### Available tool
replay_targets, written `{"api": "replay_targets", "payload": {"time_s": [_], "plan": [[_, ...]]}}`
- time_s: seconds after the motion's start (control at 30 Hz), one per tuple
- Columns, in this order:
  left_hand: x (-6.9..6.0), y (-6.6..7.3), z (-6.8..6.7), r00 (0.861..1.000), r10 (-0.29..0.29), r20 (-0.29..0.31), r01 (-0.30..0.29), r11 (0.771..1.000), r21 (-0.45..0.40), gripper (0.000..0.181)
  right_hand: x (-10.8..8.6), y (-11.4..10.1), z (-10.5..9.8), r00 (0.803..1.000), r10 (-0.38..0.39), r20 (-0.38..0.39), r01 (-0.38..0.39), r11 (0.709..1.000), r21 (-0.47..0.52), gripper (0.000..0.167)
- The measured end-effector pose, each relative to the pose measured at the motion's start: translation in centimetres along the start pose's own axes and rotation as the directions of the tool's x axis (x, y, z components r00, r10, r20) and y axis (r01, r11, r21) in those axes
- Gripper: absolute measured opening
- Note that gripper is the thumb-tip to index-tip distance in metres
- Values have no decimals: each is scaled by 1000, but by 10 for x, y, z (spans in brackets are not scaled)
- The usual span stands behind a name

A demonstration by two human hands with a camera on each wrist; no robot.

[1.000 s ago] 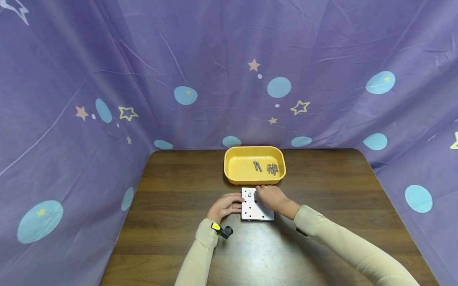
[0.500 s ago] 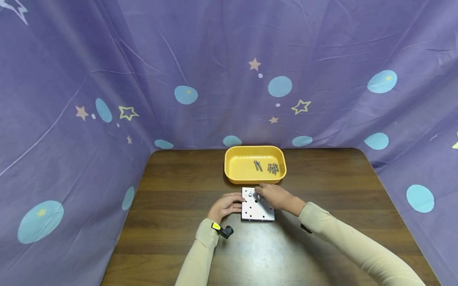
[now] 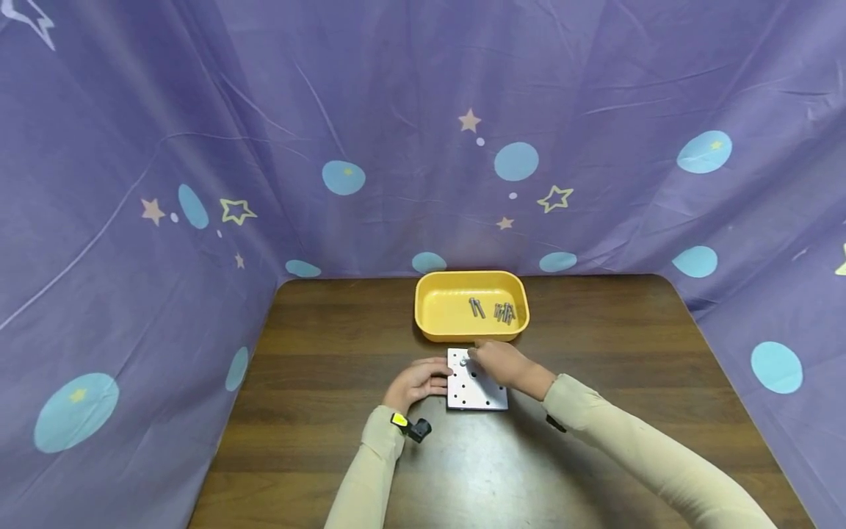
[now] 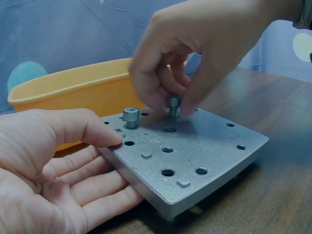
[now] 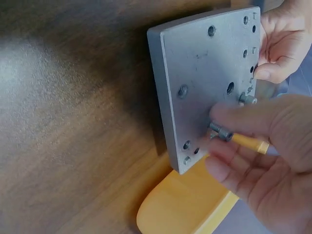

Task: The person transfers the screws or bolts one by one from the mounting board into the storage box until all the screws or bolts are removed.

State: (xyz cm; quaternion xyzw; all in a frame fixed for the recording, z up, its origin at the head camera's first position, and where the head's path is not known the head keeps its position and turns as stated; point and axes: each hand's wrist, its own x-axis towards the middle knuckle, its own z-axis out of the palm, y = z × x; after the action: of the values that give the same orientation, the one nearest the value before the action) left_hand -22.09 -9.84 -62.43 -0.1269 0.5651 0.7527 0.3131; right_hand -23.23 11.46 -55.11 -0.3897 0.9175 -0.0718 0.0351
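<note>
A square metal plate (image 3: 474,393) with several holes sits on the table. My left hand (image 3: 416,382) holds its left edge, with the thumb on top and the fingers at the side and underneath, as the left wrist view shows. Over the plate's far part, my right hand (image 3: 507,365) pinches a small socket-head bolt (image 4: 174,104) between thumb and fingers. That bolt stands upright at the plate's surface; its lower tip and any hole under it are hard to make out. Another socket-head bolt (image 4: 130,116) stands in a hole near the left thumb, its head raised above the plate.
Just behind the plate is a yellow tray (image 3: 436,323). Several loose bolts (image 3: 505,313) lie at its right side, and a couple more bolts (image 3: 476,307) lie nearer its middle. A purple patterned curtain (image 3: 396,147) surrounds the wooden table (image 3: 330,382).
My right hand has shifted slightly right and then back left over the same spot, its fingers changing position. The left hand and the plate stay where they were.
</note>
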Motion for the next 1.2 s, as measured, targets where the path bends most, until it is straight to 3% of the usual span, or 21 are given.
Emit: {"api": "replay_targets", "payload": {"time_s": [0.17,0.4,0.6,0.73,0.87,1.0,1.2], "plan": [[0,0,1,1000,7,-7,-7,1000,5,35,-1,0,9,995,96,-42,-97,995,-24,7],[2,-2,1,1000,14,8,-14,1000,-6,37,-3,-1,7,999,-29,-32,27,996,-80,14],[1,-1,1,1000,19,0,-19,1000,-11,31,-3,-3,7,989,79,-123,-80,997,-1,9],[1,-1,1,1000,23,5,-23,1000,-17,32,-1,-2,12,983,65,-170,-77,995,-65,14],[2,-2,1,1000,19,6,-19,1000,-16,30,-2,-1,13,993,2,-121,-16,993,-114,7],[2,-3,0,1000,25,4,-25,1000,-3,28,-4,3,11,999,-13,-37,9,994,-108,14],[2,-3,0,1000,24,4,-24,1000,-16,34,-5,4,12,992,82,-99,-80,996,25,14]]}}
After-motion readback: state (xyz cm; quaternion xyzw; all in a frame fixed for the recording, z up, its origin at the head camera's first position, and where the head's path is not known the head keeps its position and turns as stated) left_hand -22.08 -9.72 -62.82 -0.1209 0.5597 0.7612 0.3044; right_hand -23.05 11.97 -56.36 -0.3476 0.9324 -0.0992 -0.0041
